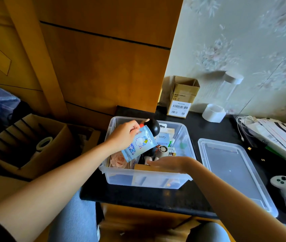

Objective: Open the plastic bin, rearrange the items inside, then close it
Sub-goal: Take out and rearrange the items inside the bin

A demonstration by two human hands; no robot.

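Bin (pixel 145 179) of clear plastic sits open on the dark tabletop (pixel 138 196), crowded with small items; its lid (pixel 233 172) lies just right of it. Left hand (pixel 123 137) pinches a blue wipes packet (pixel 139 143) above the bin. Right hand (pixel 170 163), fingers straight, rests at its near rim. Floral wallpaper (pixel 243 41) rises behind.

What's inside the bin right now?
In the bin: a black ball, rose, small fan, batteries, brown box. Lower items hidden by hands.
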